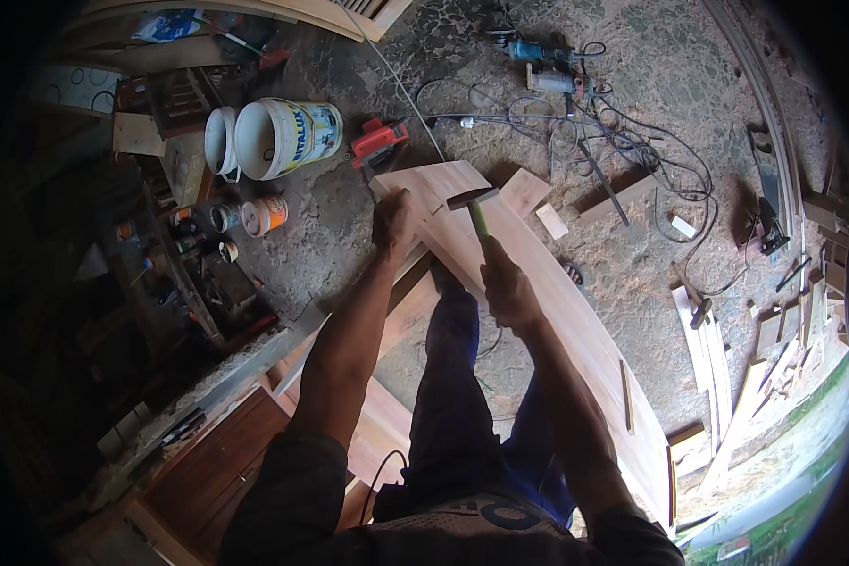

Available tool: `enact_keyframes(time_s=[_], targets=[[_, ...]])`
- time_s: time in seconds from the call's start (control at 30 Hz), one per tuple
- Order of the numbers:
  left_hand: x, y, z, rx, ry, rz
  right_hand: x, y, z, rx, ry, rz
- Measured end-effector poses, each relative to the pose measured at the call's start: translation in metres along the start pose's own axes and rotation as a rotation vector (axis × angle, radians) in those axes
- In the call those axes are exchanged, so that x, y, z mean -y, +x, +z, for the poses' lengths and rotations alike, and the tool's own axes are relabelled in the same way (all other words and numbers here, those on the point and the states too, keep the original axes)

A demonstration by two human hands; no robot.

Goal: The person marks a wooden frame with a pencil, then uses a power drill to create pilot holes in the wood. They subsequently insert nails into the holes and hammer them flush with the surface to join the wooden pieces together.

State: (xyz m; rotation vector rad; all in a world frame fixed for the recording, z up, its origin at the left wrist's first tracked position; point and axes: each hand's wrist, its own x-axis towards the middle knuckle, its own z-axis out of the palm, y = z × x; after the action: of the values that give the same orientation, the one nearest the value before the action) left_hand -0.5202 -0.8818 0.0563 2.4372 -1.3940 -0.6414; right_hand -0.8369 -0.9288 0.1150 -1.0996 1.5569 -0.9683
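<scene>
My right hand is wrapped round the green handle of a hammer. The dark hammer head is over the top corner of a pale wooden frame, made of long planed boards. A small dark line, perhaps a nail, shows on the wood just left of the head; it is too small to be sure. At the left edge of that corner, my left hand is closed against the frame, its fingertips hidden. Below the hands, one of my legs shows between the frame's boards.
White buckets and a small orange-labelled tub stand at left. Near the corner lie a red tool and wood offcuts. Power tools and tangled cords cover the far floor. Wood strips lie at right.
</scene>
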Motion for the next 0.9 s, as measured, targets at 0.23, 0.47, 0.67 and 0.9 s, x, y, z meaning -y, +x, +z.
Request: enact_keyframes(time_s=[0.23,0.47,0.67,0.9], targets=[[-0.008,0.015,-0.014,0.005,0.134,0.034,0.057,0.053,-0.006,-0.194,0.171,0.059],[0.011,0.021,-0.013,-0.079,0.181,0.018,0.014,-0.003,0.041,0.639,-0.088,-0.040],[-0.010,0.019,-0.009,0.048,0.191,0.062,0.068,0.056,-0.011,-0.318,0.282,-0.065],[0.025,0.000,0.000,0.004,0.317,0.118,0.056,0.035,-0.007,0.503,0.102,0.117]])
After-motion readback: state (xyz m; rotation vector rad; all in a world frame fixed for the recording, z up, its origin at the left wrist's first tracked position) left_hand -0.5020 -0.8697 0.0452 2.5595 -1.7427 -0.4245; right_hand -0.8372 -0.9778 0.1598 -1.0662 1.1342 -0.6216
